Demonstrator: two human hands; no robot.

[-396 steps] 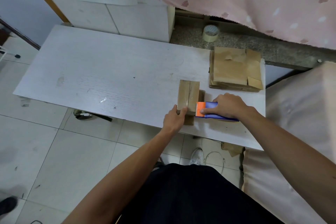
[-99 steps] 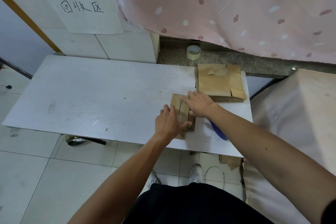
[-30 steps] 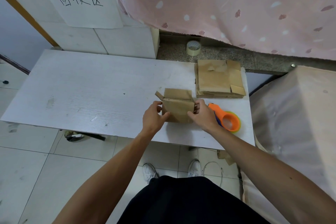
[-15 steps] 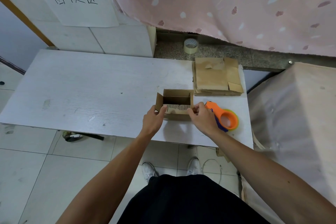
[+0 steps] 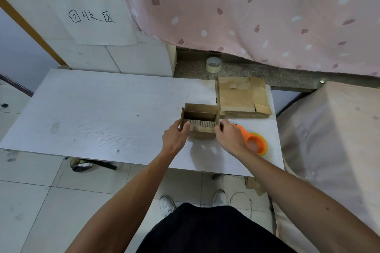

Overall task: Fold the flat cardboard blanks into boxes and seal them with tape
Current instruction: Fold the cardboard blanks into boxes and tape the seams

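Observation:
A small brown cardboard box (image 5: 200, 116) stands on the white table (image 5: 107, 117) with its open side up and its flaps raised. My left hand (image 5: 174, 138) grips its left near corner, thumb on the near flap. My right hand (image 5: 228, 137) pinches the right end of that near flap. An orange tape dispenser (image 5: 256, 142) lies just right of my right hand. A stack of flat cardboard blanks (image 5: 242, 97) sits behind the box at the table's right rear.
A roll of clear tape (image 5: 213, 64) stands on the stone ledge behind the table. A pink spotted curtain (image 5: 257, 12) hangs above the ledge. Pink fabric (image 5: 333, 139) covers something bulky at the right. The table's near edge is close to my body.
The box was turned from lying on its side to standing with its open end up. Both hands shifted to its near flap and corners. The view moved slightly.

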